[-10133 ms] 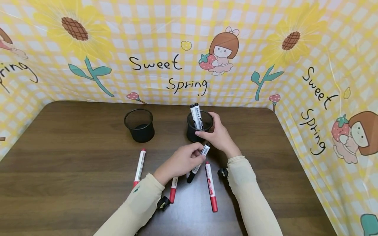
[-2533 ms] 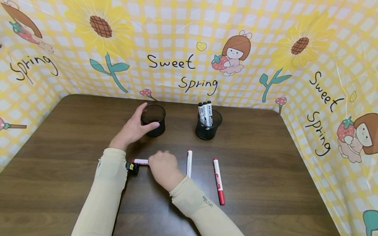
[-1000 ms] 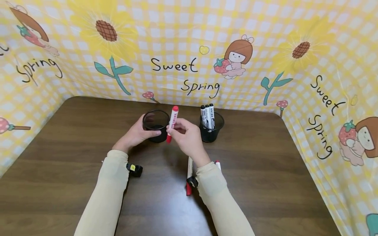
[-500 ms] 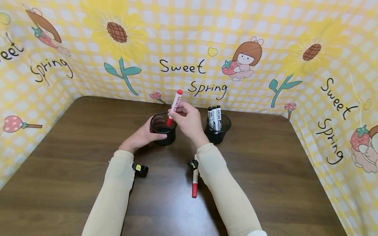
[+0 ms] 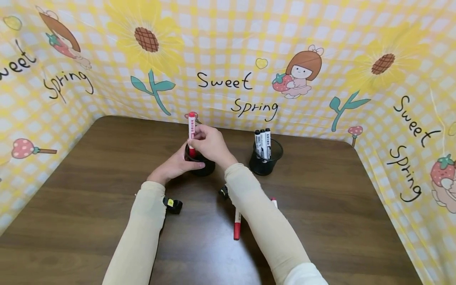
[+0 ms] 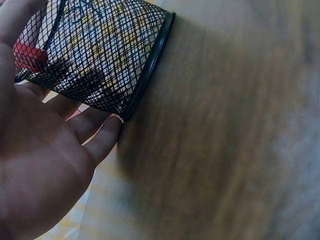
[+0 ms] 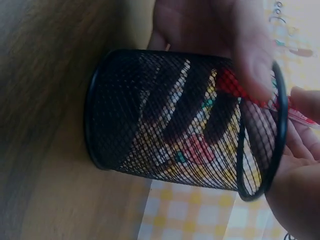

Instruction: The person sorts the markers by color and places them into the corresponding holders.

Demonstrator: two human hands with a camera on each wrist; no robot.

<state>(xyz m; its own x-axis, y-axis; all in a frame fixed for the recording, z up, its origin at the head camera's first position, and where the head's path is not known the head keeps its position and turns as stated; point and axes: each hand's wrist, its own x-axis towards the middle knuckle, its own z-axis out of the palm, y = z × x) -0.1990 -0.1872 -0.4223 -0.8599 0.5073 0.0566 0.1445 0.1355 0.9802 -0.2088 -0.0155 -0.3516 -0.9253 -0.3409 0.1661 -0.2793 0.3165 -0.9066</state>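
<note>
My left hand (image 5: 174, 164) holds the left black mesh pen cup (image 5: 204, 170), thumb across the front and fingers round the far side. Between thumb and fingers, my right hand (image 5: 213, 147) pinches a red marker (image 5: 192, 126). It stands nearly upright, its lower red end inside the cup's mouth. Through the mesh in the left wrist view, that red end (image 6: 31, 57) shows near the rim, well above the base. The right wrist view has the same cup (image 7: 165, 115) sideways, with the left thumb over its mesh near the rim.
A second mesh cup (image 5: 261, 166) to the right holds several black-capped markers (image 5: 263, 143). One red marker (image 5: 237, 225) lies below the right forearm; another (image 5: 273, 201) is mostly hidden behind that sleeve. A patterned cloth (image 5: 228, 47) rises behind the wooden table (image 5: 89, 221).
The left hand moved from a black marker to the left cup; that marker joined the right cup. The right hand left the right cup, lifted a red marker and lowered its end into the left cup.
</note>
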